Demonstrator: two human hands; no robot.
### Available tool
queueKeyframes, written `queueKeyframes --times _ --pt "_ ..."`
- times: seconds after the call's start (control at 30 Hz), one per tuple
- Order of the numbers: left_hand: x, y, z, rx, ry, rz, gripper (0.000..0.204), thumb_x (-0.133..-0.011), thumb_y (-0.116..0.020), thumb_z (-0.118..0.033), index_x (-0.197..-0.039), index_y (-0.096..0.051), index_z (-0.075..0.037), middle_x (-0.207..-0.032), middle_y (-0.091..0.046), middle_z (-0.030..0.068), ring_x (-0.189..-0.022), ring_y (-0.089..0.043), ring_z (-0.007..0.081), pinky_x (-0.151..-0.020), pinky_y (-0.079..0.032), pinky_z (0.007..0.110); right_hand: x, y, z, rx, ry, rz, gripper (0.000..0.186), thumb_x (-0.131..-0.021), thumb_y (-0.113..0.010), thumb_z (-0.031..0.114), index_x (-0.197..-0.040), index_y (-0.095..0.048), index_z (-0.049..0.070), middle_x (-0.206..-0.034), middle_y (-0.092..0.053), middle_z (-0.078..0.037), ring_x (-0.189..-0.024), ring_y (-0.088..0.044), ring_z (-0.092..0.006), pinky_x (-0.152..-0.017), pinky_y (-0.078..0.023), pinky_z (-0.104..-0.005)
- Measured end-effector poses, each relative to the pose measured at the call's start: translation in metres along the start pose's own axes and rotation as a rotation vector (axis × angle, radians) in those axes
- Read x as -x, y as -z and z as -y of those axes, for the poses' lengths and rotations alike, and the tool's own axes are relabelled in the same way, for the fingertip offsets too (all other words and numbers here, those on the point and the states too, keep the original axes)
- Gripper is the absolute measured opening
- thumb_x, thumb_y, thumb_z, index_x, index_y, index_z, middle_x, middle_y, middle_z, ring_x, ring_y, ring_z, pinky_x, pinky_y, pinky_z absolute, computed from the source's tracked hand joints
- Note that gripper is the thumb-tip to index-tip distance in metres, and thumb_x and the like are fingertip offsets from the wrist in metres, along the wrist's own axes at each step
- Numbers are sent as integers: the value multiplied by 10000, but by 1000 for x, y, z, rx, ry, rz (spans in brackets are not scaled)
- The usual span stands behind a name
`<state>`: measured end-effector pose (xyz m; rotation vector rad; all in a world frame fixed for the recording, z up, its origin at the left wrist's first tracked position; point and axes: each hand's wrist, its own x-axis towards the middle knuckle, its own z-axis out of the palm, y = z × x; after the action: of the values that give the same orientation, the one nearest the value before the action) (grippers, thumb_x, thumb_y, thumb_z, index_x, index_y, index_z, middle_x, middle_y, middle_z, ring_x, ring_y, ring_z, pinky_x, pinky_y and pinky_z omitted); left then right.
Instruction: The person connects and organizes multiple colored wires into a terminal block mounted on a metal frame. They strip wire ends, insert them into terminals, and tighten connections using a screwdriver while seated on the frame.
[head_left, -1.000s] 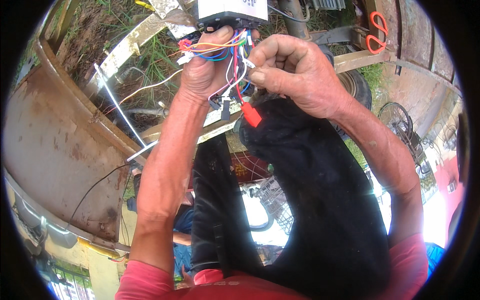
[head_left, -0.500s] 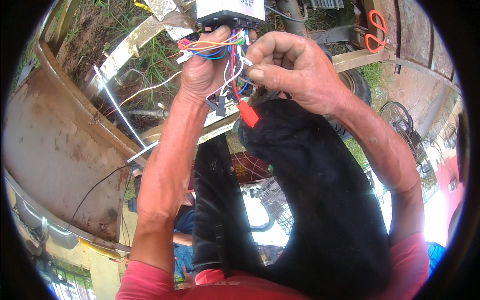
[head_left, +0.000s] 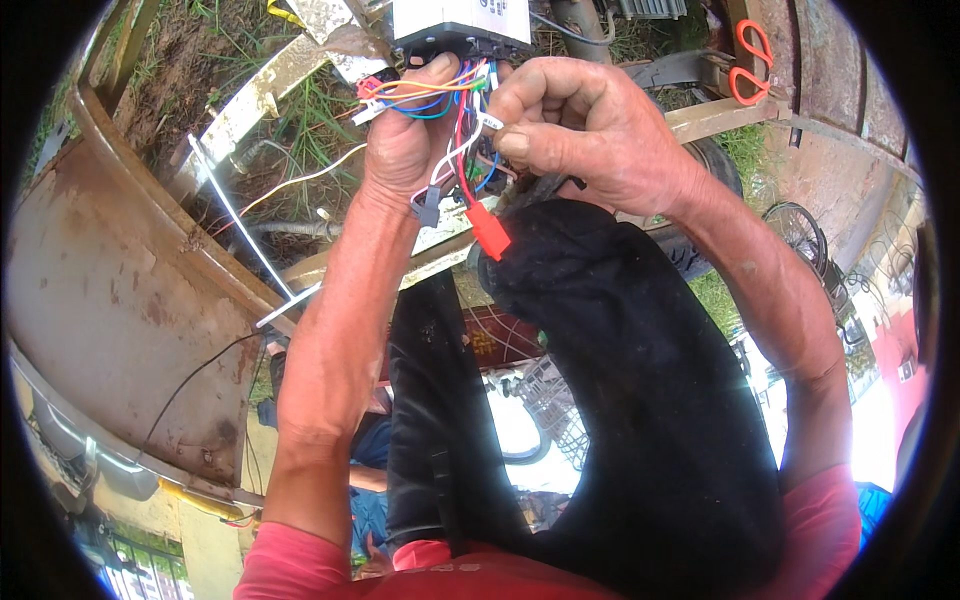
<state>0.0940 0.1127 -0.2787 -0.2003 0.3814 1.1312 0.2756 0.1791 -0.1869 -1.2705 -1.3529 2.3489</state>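
Only got the head view here. The box point(head_left: 462, 18) with the pale face and black end sits just above the left hand's point(head_left: 400, 145) grip, which is wrapped around its wire end, thumb along the black edge. The right hand's point(head_left: 595, 135) grip looks pinched on a small white tag point(head_left: 490, 121), just right of the wire bundle point(head_left: 463, 125). The red connector point(head_left: 488, 232) dangles below both grips, near the knee, with the grey connector point(head_left: 429, 207) hanging to its left.

My guess: the box is stiff and has some weight, maybe slick on the smooth faces, so I'd hold it by the body. The wires look light and floppy, and I'd worry about yanking them at the roots. Better to grab connectors by their housings.
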Motion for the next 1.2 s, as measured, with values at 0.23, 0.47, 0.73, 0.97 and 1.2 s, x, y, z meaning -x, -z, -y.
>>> queueKeyframes --times 0.23,0.47,0.73,0.97,1.2 --pt "1 13 7 25 -83 -175 354 -1030 -555 -321 -1163 -631 -2 -1040 -714 133 -941 -717 236 -834 -596 368 -6 3 1 -1 19 44 230 -951 -719 171 -1090 -672 -6 -899 -680 -16 -760 -605 -67 -680 -517 -255" --pt "2 21 8 85 -39 -80 396 -1033 -532 -336 -1193 -626 13 -1088 -706 143 -1005 -701 237 -898 -567 377 -12 9 5 60 24 94 264 -957 -704 186 -1101 -677 -34 -967 -712 -50 -831 -645 -93 -757 -541 -278" --pt "2 15 9 30 -42 -144 429 -1038 -515 -338 -1211 -623 40 -1085 -706 145 -1001 -693 239 -902 -558 372 -18 15 12 158 67 142 301 -963 -693 189 -1148 -685 -49 -1025 -729 -92 -963 -672 -126 -879 -550 -305" --pt "-3 22 11 234 -48 73 459 -1051 -498 -339 -1246 -589 67 -1148 -682 194 -1063 -685 275 -952 -562 412 -21 17 10 213 121 127 306 -958 -690 203 -1135 -699 -45 -1028 -737 -107 -969 -686 -148 -889 -550 -314" --pt "-4 21 14 240 8 -39 626 -1069 -420 -422 -1352 -498 132 -1317 -599 290 -1208 -633 337 -1034 -531 459 -25 15 7 266 137 122 209 -977 -707 178 -1090 -679 5 -990 -668 -11 -922 -607 -81 -837 -514 -271"
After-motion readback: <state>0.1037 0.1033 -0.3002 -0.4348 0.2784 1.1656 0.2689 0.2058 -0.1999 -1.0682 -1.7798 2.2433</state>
